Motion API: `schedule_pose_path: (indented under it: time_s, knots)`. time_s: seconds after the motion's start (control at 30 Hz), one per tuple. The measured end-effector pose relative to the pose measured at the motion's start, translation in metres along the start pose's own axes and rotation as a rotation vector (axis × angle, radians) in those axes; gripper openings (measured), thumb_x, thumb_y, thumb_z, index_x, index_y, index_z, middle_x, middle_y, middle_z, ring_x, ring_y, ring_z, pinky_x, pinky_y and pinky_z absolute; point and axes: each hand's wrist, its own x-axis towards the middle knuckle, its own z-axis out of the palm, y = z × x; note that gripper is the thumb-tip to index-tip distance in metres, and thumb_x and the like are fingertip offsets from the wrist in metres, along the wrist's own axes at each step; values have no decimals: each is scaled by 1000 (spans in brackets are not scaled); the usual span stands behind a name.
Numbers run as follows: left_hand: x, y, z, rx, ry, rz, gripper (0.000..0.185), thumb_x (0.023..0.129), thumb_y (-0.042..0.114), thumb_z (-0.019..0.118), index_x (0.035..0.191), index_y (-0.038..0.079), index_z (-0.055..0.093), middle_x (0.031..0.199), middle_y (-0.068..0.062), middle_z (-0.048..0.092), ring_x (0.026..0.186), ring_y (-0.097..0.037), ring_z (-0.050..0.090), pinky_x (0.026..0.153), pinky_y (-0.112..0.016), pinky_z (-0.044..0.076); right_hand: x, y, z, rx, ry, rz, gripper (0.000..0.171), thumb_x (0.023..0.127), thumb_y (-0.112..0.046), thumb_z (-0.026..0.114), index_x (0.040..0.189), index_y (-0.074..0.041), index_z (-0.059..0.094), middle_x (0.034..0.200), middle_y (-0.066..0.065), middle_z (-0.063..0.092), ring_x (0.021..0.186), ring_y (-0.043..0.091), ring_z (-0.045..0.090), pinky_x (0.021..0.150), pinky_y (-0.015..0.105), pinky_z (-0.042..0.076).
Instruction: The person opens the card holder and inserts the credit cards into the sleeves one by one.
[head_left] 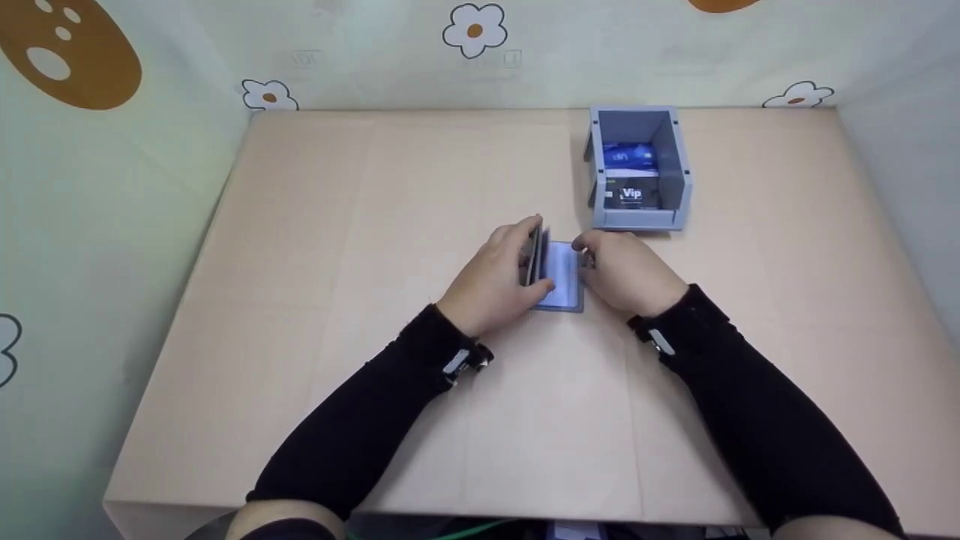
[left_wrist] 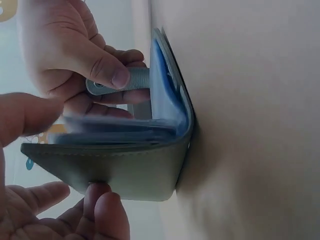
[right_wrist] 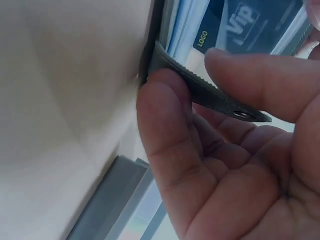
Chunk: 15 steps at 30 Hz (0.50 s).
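Observation:
A grey-green card holder (head_left: pixel 564 274) with clear bluish sleeves (left_wrist: pixel 162 92) stands partly open on the table. My left hand (head_left: pixel 495 274) holds its raised cover (left_wrist: pixel 125 170), fingers behind it and the thumb on the sleeve side. Several sleeves lean up with that cover. At the other edge my right hand (head_left: pixel 630 274) holds the closing strap (right_wrist: pixel 215 97), thumb above and fingers beneath. A metal snap (right_wrist: pixel 243 115) shows near the strap's tip. In the right wrist view, a dark card reading "Vip" (right_wrist: pixel 262 30) sits in a sleeve.
A grey open-front bin (head_left: pixel 637 220) stands behind my right hand, near the back of the table. Inside it lie a black "Vip" card (head_left: pixel 631 193) and something blue (head_left: pixel 628 155). The tan table (head_left: pixel 360 225) meets patterned walls at its back and left.

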Motion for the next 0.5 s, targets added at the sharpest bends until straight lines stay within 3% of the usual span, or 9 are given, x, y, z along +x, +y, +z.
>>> schedule_pose_path:
  time_s: [0.3, 0.5]
  knots:
    - [1, -3, 5, 6, -105, 70, 97, 89, 47, 83, 165, 14, 33, 166, -9, 41, 144, -23, 46, 121, -40, 40, 0, 0, -2, 32, -6, 1, 29, 96, -5, 62, 123, 2, 68, 119, 21, 74, 111, 37, 69, 99, 52, 54]
    - [4, -4, 7, 85, -151, 71, 85, 91, 50, 80, 158, 7, 47, 164, -9, 46, 146, -25, 47, 123, -40, 40, 0, 0, -3, 55, -9, 17, 20, 97, -7, 64, 114, 0, 69, 111, 19, 74, 101, 33, 67, 92, 51, 54]
